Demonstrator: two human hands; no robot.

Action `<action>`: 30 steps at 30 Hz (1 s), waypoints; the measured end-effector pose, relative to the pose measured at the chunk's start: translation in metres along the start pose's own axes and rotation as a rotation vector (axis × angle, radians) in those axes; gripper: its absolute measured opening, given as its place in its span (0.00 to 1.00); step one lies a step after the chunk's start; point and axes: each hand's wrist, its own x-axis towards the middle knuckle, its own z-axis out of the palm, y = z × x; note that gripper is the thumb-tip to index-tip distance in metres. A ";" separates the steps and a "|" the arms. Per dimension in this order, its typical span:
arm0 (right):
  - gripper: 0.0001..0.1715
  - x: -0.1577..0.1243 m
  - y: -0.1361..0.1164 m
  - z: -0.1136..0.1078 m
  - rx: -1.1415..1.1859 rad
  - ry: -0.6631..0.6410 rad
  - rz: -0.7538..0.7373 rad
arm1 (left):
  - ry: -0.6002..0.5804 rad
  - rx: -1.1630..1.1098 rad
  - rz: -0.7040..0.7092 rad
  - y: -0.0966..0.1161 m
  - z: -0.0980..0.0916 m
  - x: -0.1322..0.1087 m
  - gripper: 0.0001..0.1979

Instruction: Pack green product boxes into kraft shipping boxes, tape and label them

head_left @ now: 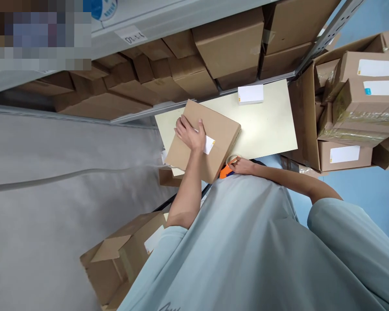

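A flat brown cardboard box [214, 138] with a white label [209, 144] lies at an angle on a pale tabletop [269, 125], its corner hanging over the near edge. My left hand [189, 134] rests flat on top of the box, fingers stretched out beside the label. At the table's near edge, just right of the box, my right hand [243, 166] is closed round an orange tape dispenser [227, 169] with a roll of clear tape.
A small white packet [250, 93] lies at the table's far side. Metal shelving behind holds several brown boxes [230, 43]. A large open carton [306, 121] of labelled boxes stands at the right. More cartons [123, 255] sit on the grey floor, lower left.
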 end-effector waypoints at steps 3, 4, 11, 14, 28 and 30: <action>0.23 -0.012 0.007 0.005 0.016 0.043 0.006 | -0.038 0.002 -0.025 0.003 -0.003 -0.001 0.41; 0.22 -0.016 0.011 0.006 0.024 0.054 0.012 | -0.046 0.002 -0.037 0.004 -0.004 -0.001 0.41; 0.21 -0.098 0.095 -0.002 0.003 0.044 0.240 | -0.065 -0.007 -0.062 0.016 -0.007 -0.004 0.40; 0.22 -0.159 0.162 -0.017 -0.093 0.014 0.432 | -0.074 -0.002 -0.056 0.016 -0.008 -0.005 0.41; 0.32 -0.028 0.221 -0.088 -0.011 0.158 0.661 | -0.084 0.004 0.092 -0.012 -0.005 0.002 0.38; 0.30 -0.014 0.205 -0.088 0.015 0.114 0.612 | -0.089 -0.008 0.111 -0.021 -0.006 0.007 0.39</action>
